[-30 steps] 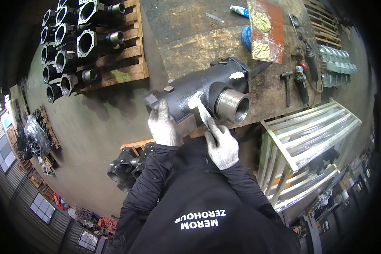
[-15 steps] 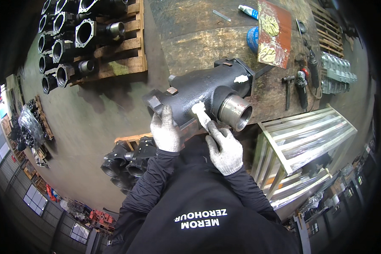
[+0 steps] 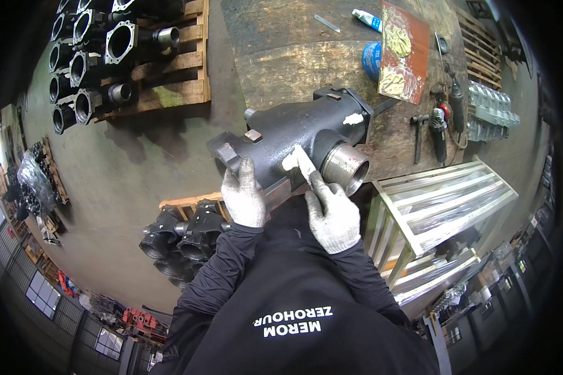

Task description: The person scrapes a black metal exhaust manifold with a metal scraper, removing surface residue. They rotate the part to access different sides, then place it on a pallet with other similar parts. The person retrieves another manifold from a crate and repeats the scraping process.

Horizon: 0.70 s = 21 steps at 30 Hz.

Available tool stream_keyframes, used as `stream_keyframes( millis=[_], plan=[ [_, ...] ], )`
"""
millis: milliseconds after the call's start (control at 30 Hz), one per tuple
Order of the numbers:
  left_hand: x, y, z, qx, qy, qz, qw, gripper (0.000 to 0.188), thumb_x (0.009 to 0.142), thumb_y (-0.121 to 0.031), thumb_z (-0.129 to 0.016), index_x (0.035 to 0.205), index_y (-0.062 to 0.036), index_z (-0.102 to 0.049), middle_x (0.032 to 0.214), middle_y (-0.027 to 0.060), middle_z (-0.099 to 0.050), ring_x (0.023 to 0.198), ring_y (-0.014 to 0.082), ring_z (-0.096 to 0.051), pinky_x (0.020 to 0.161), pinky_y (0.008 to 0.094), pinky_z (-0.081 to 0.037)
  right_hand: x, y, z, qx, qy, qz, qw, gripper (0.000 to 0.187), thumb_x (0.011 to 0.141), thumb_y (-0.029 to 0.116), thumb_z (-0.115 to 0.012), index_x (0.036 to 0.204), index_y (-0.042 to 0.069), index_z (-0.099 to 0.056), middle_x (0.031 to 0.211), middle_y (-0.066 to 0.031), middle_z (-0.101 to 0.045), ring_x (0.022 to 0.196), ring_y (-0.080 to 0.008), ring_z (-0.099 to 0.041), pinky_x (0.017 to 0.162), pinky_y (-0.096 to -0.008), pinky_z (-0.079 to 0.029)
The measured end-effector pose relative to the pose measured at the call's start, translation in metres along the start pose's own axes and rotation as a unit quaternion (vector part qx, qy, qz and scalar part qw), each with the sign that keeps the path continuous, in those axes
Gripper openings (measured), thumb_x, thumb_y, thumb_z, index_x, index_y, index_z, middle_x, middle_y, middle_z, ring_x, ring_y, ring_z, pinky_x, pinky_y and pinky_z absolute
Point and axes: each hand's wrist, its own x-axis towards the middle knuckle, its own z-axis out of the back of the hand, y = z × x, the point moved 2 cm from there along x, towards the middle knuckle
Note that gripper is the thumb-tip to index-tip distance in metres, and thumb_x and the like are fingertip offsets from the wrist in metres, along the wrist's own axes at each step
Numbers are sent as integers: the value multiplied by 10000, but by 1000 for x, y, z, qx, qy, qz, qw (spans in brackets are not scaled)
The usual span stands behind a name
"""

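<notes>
A large dark cast-metal housing [image 3: 300, 134] lay across the near edge of the worn wooden desk [image 3: 281, 56], its bare steel sleeve [image 3: 346, 167] pointing toward the person. The gloved left hand [image 3: 244, 197] rested flat on the housing's near side. The gloved right hand [image 3: 331, 215] pressed a pale flat scraper [image 3: 304, 164] against a white smear on the casting beside the sleeve. A hammer [image 3: 418, 134] lay further right on the desk.

One big black casting [image 3: 294, 134] lies on the worktop [image 3: 275, 62]. Two gloved hands [image 3: 244, 197] touch it. One blue tube [image 3: 367, 19] and one hammer [image 3: 418, 134] lie nearby.
</notes>
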Motion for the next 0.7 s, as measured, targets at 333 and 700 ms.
stream_keyframes(
  millis=[333, 700],
  plan=[
    [-1, 0, 0, -14, 7, -33, 999, 277, 1046, -274, -644, 1083, 0, -620, 705, -23, -527, 577, 54, -441, 510, 268, -364, -6, 2, -7, -4, 25, -25, 999, 419, 933, 154, -736, 1347, 131, -680, 993, -134, -687, 814, -334, -716, 719, -408, -576],
    [-4, 3, 2, -4, 5, -41, 999, 284, 1048, -266, -638, 1104, 12, -623, 770, -7, -570, 620, 59, -475, 542, 266, -392, -11, 0, -13, -16, 18, -8, 1000, 446, 929, 170, -735, 1367, 128, -658, 959, -136, -668, 778, -315, -708, 679, -411, -570]
  ],
)
